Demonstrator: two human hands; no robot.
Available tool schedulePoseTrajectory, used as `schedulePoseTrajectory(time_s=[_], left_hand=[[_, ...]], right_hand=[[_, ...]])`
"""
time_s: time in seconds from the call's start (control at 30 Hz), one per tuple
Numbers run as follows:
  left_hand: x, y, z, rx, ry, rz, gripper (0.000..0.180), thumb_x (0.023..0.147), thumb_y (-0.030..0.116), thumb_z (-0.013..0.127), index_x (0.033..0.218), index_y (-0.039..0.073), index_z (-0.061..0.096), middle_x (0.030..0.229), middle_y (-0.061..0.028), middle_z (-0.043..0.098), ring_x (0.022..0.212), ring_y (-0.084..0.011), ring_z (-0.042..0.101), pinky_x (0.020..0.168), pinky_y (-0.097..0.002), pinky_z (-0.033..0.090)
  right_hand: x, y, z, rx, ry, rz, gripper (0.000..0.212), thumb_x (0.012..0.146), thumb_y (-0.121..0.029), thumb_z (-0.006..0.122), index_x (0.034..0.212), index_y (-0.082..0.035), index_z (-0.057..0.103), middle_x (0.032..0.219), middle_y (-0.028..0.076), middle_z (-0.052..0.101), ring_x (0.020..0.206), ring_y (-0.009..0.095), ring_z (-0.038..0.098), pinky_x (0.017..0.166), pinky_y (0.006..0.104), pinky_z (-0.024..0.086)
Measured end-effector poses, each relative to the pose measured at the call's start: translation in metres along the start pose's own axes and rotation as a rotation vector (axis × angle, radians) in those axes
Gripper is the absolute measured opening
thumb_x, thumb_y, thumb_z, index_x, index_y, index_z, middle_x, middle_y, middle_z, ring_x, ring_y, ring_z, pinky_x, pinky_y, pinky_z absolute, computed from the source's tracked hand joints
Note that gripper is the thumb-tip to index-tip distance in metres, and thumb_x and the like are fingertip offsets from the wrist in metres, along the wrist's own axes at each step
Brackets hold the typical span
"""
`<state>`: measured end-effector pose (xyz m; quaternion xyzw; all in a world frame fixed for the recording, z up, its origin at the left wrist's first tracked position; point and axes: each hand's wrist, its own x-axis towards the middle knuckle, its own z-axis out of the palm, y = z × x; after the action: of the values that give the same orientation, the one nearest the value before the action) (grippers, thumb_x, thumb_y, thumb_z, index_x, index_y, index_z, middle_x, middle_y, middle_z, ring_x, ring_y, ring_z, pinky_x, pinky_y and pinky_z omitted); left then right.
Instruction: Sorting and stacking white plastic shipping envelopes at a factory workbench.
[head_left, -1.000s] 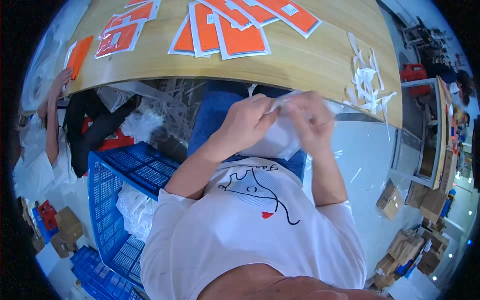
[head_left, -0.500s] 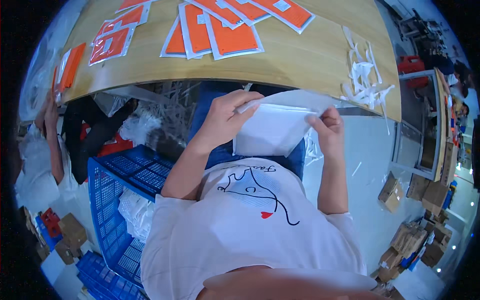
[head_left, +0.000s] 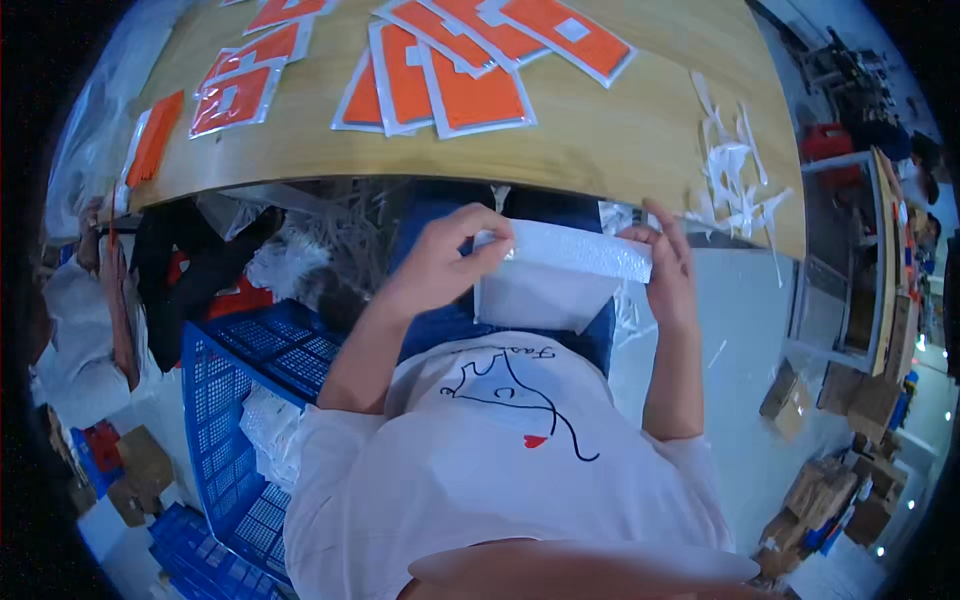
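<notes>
A white bubble bag [head_left: 550,295] lies over my lap, just in front of the table edge. Its upper strip, which has a bumpy bubble texture, is folded down toward me across the top. My left hand [head_left: 455,255] pinches the left end of this fold between thumb and fingers. At the right end, my right hand [head_left: 668,265] grips the fold's corner, with one finger raised. What the bag contains, if anything, cannot be made out.
On the wooden table [head_left: 600,150] are orange packs in clear sleeves [head_left: 480,100] and white peeled strips [head_left: 735,170]. A blue crate [head_left: 215,400] holding clear bags stands at my left. Beyond it a co-worker's hands [head_left: 115,250] are near an orange stack [head_left: 155,135]. Cardboard boxes [head_left: 790,400] sit on the right.
The bag's upper flap, raised and spread before, is now folded down over the bag's front. Both hands have shifted slightly, still at its two ends.
</notes>
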<state>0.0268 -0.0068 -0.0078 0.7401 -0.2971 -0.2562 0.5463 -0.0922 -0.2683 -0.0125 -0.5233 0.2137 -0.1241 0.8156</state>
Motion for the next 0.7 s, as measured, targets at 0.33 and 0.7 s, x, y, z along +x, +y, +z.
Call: schedulePoseTrajectory(time_s=[0.33,0.7], left_hand=[[-0.047,0.032,-0.027,-0.101,0.225,0.128,0.024,0.079,0.002,0.061,0.102,0.005,0.064,0.094,-0.0053,0.065,0.07,-0.0123,0.052,0.066,-0.0217,0.043],[-0.361,0.123,-0.127,0.695,1.31,-0.42,0.026,0.085,0.013,0.059,0.108,0.002,0.061,0.104,-0.0113,0.063,0.091,-0.0223,0.058,0.085,-0.0292,0.044]], right_hand=[[0.023,-0.001,0.014,-0.217,-0.098,-0.077,0.018,0.091,-0.011,0.057,0.102,0.001,0.065,0.079,0.004,0.063,0.069,0.01,0.054,0.065,0.0209,0.045],[0.065,0.02,0.087,-0.346,-0.397,0.009,0.019,0.093,-0.012,0.053,0.103,0.002,0.063,0.077,0.008,0.063,0.071,0.013,0.058,0.068,0.0221,0.047]])
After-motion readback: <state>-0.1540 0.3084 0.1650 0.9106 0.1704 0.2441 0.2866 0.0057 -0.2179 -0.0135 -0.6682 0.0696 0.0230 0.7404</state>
